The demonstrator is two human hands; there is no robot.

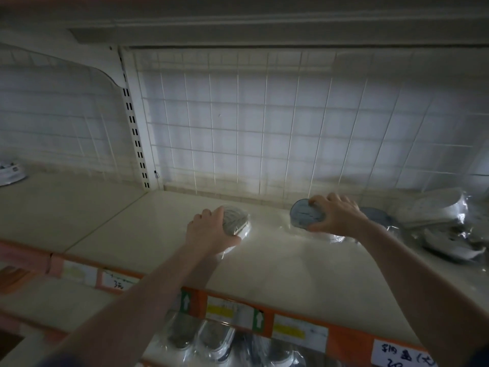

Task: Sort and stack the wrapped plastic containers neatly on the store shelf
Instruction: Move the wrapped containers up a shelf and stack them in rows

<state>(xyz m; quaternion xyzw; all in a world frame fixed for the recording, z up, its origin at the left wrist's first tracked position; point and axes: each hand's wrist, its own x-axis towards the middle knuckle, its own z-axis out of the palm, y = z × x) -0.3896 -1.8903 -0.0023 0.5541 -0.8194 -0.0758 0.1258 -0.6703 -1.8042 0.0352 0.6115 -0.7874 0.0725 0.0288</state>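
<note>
My left hand [209, 230] grips a round wrapped container with a grey patterned top [236, 219], resting on the cream shelf [277, 263]. My right hand [334, 213] holds a second wrapped container with a blue-grey face [304, 214], tilted up off the shelf surface. Clear wrap trails below it. Just right of that hand lies another blue-grey wrapped container [377, 215], partly hidden by my wrist.
A pile of wrapped white containers [444, 223] sits at the shelf's right end. A white item [10, 172] rests at far left. A wire grid back panel [251, 128] closes the rear. Price labels [299, 333] line the orange front edge, with more wrapped containers [211, 340] on the shelf below.
</note>
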